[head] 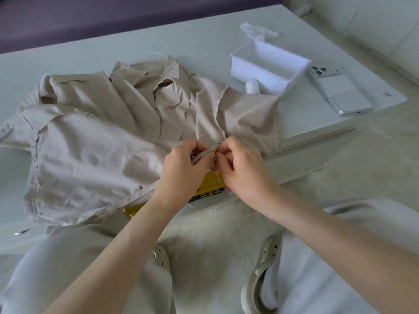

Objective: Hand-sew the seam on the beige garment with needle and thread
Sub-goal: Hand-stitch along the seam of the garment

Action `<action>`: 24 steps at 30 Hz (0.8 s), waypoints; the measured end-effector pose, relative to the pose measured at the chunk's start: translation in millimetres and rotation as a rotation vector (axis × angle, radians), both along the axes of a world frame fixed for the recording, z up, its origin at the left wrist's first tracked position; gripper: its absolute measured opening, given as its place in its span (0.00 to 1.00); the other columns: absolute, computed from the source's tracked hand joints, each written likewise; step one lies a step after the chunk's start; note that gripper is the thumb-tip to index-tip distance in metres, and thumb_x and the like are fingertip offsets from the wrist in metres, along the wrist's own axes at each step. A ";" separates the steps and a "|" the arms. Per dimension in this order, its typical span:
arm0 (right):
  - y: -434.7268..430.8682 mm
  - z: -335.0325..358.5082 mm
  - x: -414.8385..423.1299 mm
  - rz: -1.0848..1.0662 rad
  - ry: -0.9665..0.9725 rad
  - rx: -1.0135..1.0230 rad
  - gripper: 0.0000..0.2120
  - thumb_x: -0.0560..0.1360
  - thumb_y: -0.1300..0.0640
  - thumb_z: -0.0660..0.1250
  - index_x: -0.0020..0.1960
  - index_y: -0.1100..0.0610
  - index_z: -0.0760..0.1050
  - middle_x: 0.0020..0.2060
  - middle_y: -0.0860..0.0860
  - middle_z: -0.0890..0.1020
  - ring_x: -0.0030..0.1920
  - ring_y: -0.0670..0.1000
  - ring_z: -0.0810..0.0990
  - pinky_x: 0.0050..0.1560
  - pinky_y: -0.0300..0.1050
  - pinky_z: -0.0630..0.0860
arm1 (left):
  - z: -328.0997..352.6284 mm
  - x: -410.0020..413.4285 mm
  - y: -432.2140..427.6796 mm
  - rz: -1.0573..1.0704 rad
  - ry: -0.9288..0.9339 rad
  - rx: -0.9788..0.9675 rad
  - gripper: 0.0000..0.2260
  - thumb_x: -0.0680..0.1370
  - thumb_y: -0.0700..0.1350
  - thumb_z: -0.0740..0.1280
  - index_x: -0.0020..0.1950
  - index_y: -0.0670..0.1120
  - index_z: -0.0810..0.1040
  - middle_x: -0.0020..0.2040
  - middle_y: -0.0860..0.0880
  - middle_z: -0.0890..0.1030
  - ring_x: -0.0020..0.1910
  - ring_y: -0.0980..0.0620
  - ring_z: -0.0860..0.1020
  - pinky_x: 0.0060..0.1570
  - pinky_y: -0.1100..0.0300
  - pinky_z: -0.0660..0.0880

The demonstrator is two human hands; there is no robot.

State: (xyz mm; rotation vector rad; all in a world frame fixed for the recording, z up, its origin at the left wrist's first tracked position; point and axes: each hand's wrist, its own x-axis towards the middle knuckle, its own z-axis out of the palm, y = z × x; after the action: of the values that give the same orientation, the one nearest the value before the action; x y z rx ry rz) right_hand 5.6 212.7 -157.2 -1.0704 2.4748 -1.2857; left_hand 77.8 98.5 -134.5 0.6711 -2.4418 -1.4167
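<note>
Now the left hand (183, 168) and right hand (242, 168) both pinch the seam (207, 151) at the garment's (90, 143) near edge, where loose thread (217, 176) may knot if tugged unevenly.

Soft, even daylight lies over the beige garment (95, 141), cool in tone, with only faint shading in its folds. Beyond it the purple strip (90, 21) is dim. Below it my forearms (127, 243) look stretched and slightly soft. Right of it the table edge (317, 141) bows.
</note>
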 end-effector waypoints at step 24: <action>-3.0 2.5 11.0 0.074 -0.091 -0.116 0.03 0.80 0.59 0.61 0.49 0.56 0.72 0.31 0.49 0.81 0.24 0.43 0.74 0.26 0.32 0.66 | 4.1 -5.4 -5.4 0.173 0.055 0.290 0.08 0.78 0.41 0.64 0.40 0.46 0.79 0.24 0.57 0.74 0.28 0.59 0.73 0.44 0.58 0.79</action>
State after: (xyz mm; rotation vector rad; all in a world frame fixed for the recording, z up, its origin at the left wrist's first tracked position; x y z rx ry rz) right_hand 16.6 209.7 -154.7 -1.0927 2.2976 -1.4376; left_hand 72.4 93.1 -130.4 0.8678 -2.0988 -1.7075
